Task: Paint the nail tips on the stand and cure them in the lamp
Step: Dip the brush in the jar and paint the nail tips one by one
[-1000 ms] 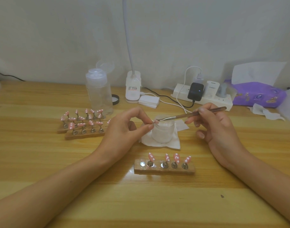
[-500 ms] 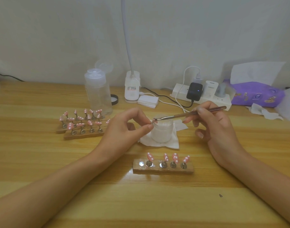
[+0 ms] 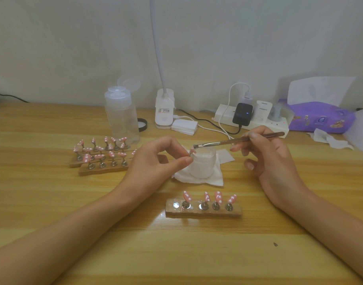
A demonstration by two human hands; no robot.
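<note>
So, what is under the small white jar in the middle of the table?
A folded white tissue lies under the jar, its edges sticking out in front and to the right. The part below the jar itself is covered, and the left hand hides the tissue's left edge.

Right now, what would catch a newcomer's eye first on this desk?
The two hands at centre: the left hand pinches a pink nail tip while the right hand brings a brush to it. Nearer, a wooden stand holds four pink, white-dotted tips.
</note>
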